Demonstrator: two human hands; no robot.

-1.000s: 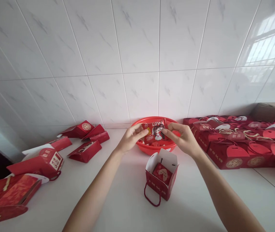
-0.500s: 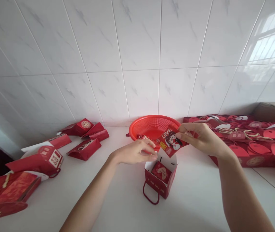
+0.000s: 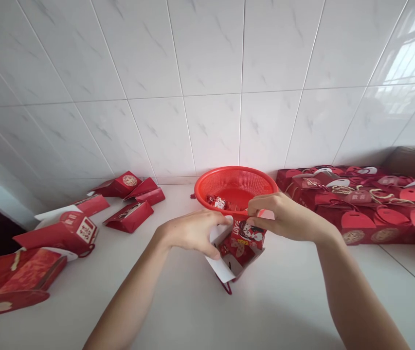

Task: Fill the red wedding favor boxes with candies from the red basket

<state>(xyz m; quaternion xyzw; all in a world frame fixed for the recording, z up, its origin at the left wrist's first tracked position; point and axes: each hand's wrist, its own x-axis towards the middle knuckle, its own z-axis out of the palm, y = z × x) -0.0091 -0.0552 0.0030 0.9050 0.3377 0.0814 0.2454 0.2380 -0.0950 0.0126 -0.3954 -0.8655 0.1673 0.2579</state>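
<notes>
An open red gift box (image 3: 245, 272) with white inner flaps sits in front of me, tilted, with red packets inside it. My left hand (image 3: 194, 234) grips the box at its left side, thumb on the white flap and fingers at the rear edge. Pinched in my right hand (image 3: 280, 216) is a red packet (image 3: 249, 232) printed with LOVE and cartoon figures, partly inside the box's opening. Right behind the box stands a red plastic basket (image 3: 236, 177) with a few wrapped items (image 3: 219, 201) in it.
Several red boxes, some lying open, are on the left of the white counter (image 3: 178, 311). Rows of closed red boxes (image 3: 356, 226) with cord handles fill the right side. A brown carton (image 3: 409, 160) stands at the far right, and a tiled wall rises behind.
My left hand has taken hold of the box, which is now turned and tilted. My right hand has lowered the packet leftward into the box's opening. The view has shifted slightly.
</notes>
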